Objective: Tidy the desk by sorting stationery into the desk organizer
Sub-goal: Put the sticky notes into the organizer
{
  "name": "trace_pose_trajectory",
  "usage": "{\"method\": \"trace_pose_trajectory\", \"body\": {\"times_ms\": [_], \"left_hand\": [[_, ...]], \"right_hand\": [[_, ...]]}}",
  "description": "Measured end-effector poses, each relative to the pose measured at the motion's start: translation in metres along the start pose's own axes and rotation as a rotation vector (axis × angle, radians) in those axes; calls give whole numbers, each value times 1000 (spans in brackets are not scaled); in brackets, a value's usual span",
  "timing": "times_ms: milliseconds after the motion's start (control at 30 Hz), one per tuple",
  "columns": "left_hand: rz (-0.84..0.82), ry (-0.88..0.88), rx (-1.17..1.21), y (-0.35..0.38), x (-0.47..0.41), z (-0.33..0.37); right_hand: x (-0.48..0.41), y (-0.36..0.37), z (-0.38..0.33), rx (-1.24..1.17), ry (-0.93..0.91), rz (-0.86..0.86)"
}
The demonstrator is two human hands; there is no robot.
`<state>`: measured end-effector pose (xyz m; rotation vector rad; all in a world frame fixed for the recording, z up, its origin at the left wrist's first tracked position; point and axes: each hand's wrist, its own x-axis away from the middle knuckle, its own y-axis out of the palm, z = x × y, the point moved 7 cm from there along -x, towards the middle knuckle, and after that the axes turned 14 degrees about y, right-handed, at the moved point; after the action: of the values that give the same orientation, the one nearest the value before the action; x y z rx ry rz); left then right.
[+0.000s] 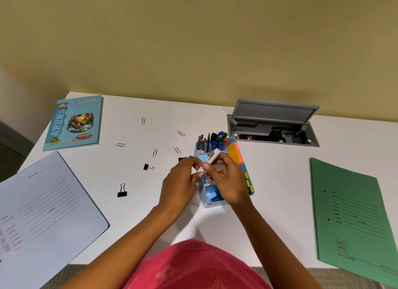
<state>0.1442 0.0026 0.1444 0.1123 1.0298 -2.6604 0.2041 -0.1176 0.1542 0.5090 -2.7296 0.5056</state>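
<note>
A light blue desk organizer stands mid-desk, with pencils and markers upright in its back compartments and orange sticky notes on its right side. My right hand grips a small white stick-shaped item just above the organizer's front compartments. Beside it, my left hand has its fingertips pinched near the item's lower end; the contact is hidden. Several paper clips and two black binder clips lie loose to the left. A third binder clip peeks out behind my left hand.
A teal notebook lies at the back left and a pale blue file folder at the front left. On the right lies a green folder. An open grey cable box is set into the desk behind the organizer.
</note>
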Motion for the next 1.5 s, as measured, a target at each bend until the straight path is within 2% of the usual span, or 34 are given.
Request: {"method": "trace_pose_trajectory", "body": {"times_ms": [133, 300, 400, 467, 667, 767, 800, 900, 933, 1000, 1067, 1133, 1200, 1333, 1500], "left_hand": [[13, 58, 52, 2, -11, 15], [43, -13, 44, 5, -17, -1], [-4, -100, 49, 18, -15, -20], [-52, -167, 60, 30, -13, -33], [-162, -314, 98, 55, -10, -56], [-210, -332, 68, 62, -8, -63], [-224, -341, 64, 65, -7, -65], [-252, -357, 88, 71, -7, -66], [-255, -357, 96, 72, -8, -65], [-252, -362, 113, 74, -8, -64], [-248, -369, 129, 75, -7, -64], [-242, -379, 136, 76, -5, -65], [-236, -387, 132, 77, -4, -66], [-223, -392, 119, 77, -2, -65], [-247, -405, 79, 77, -2, -63]], "right_hand": [[1, -8, -12, -80, -63, -4], [-15, -52, -15, -148, -57, 286], [-28, -75, -18, -70, -100, 458], [-41, -82, -17, 0, -119, 505], [-60, -77, -21, 131, -162, 510], [-67, -76, -14, -46, -37, 419], [-72, -74, -10, -31, 31, 372], [-88, -69, 4, 418, 209, 230], [-91, -67, 9, 513, 246, 167], [-90, -66, 10, 556, 236, 91], [-82, -72, 0, 540, 156, 152], [-73, -80, -8, 542, 84, 288], [-66, -85, -11, 586, 85, 390], [-64, -80, -6, 765, 196, 360], [-73, -68, -10, 917, 125, 342]]}}
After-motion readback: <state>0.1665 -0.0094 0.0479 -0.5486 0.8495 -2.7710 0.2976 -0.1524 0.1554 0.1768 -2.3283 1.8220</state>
